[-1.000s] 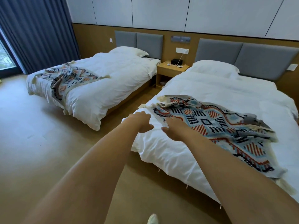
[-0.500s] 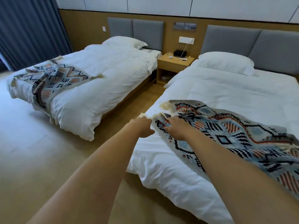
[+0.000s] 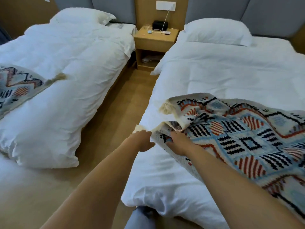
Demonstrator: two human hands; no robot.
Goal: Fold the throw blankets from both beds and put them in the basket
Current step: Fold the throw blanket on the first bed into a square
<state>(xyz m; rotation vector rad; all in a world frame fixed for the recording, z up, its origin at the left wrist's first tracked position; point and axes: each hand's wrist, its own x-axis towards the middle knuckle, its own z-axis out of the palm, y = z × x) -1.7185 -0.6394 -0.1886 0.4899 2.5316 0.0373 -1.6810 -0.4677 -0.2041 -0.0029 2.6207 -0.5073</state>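
A patterned throw blanket (image 3: 244,142) in blue, red and black lies rumpled across the right bed (image 3: 231,76), its near edge lifted off the white duvet. My left hand (image 3: 144,140) is closed on its tasselled corner. My right hand (image 3: 179,142) grips the blanket's edge just beside it, fingers tucked under the fabric. A second patterned throw blanket (image 3: 16,86) lies across the left bed (image 3: 74,63), partly cut off at the frame's left edge. No basket is in view.
A wooden nightstand (image 3: 155,40) with a black box and a cable stands between the headboards. A narrow aisle of tan floor (image 3: 125,96) runs between the beds. Each bed has a white pillow (image 3: 216,31) at its head. My knee (image 3: 142,219) shows at the bottom.
I have moved closer to the right bed and both hands have taken hold of the blanket's near corner and lifted its edge off the duvet. The view has tilted down.
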